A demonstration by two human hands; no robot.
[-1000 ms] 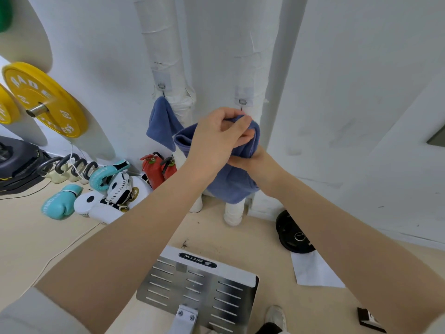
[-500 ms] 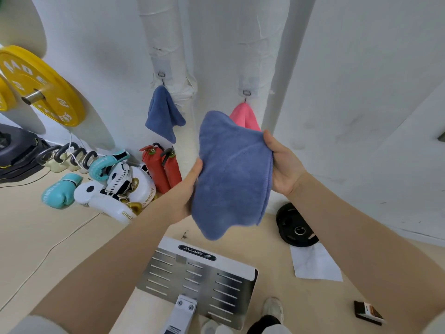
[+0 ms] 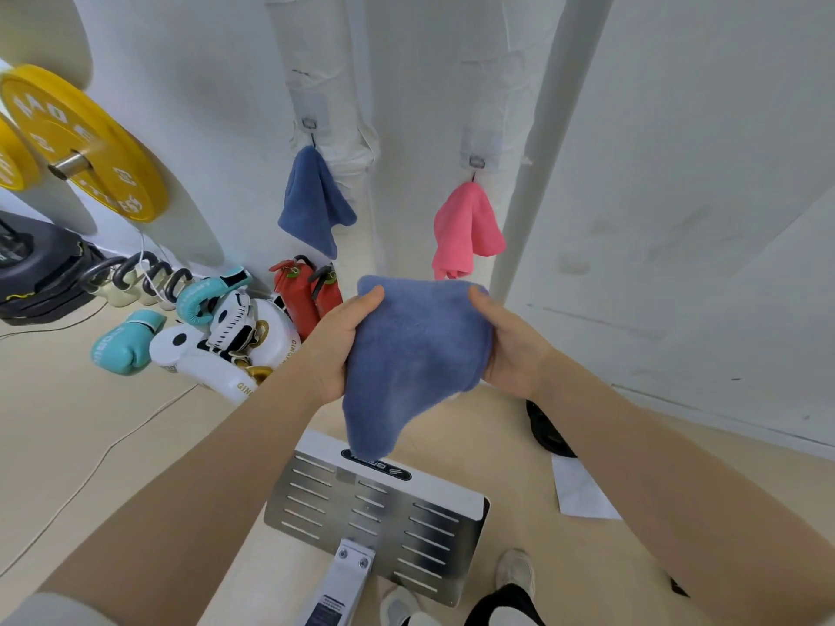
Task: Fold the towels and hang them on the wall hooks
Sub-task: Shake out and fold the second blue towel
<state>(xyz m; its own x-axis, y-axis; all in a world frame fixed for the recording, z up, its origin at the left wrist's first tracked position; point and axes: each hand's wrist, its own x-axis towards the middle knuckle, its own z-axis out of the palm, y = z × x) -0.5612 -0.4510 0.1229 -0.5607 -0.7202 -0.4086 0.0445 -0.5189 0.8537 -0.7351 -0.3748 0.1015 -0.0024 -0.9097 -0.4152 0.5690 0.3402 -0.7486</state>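
I held the fuzzy blue towel (image 3: pixel 413 354) out before the wall, my left hand (image 3: pixel 336 343) and right hand (image 3: pixel 510 347) each gripping a side, fingers curled into the plush. Its lower corner drooped over the slotted metal plate (image 3: pixel 384 512). Behind, a blue towel (image 3: pixel 314 201) and a pink towel (image 3: pixel 465 230) hung bunched from wall hooks.

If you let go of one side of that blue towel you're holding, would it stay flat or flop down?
It would probably flop. The blue towel already sags into a droopy point below the left hand and right hand, so it looks soft, not stiff. It likely weighs little, since the pink towel hangs from a small hook. Its fuzzy surface probably won't slip from the fingers.
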